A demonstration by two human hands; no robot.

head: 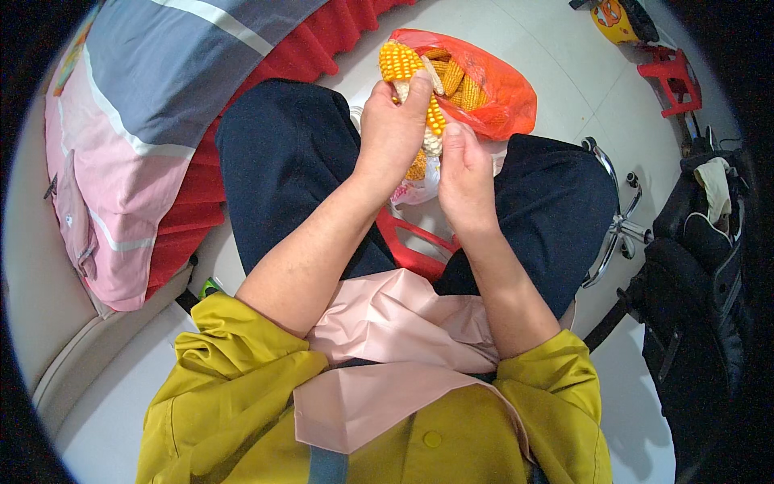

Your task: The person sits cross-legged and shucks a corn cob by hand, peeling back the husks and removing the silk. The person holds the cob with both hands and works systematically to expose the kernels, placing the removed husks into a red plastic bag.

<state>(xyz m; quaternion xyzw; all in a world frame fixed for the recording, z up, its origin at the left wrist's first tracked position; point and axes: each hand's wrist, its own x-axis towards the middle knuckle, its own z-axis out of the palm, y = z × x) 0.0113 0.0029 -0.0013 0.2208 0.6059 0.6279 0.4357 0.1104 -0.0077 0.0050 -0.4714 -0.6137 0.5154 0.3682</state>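
An ear of yellow corn (400,60), partly stripped so that pale cob shows, is gripped in my left hand (396,124) above the gap between my knees. My right hand (464,169) touches its lower end, thumb and fingers against the bare cob beside a remaining strip of kernels. Just beyond the hands lies a red plastic bag (514,91) with several dried ears of corn (462,88) in its mouth. Below the held ear, a pale plastic bag (426,184) with yellow kernels (417,166) is partly hidden by my hands.
A red plastic stool (417,245) shows between my legs. At the left is a bed with a pink and grey cover (163,78) and a red skirt (193,206). A chrome chair base (620,227), a black bag (689,272) and another red stool (674,81) stand at the right.
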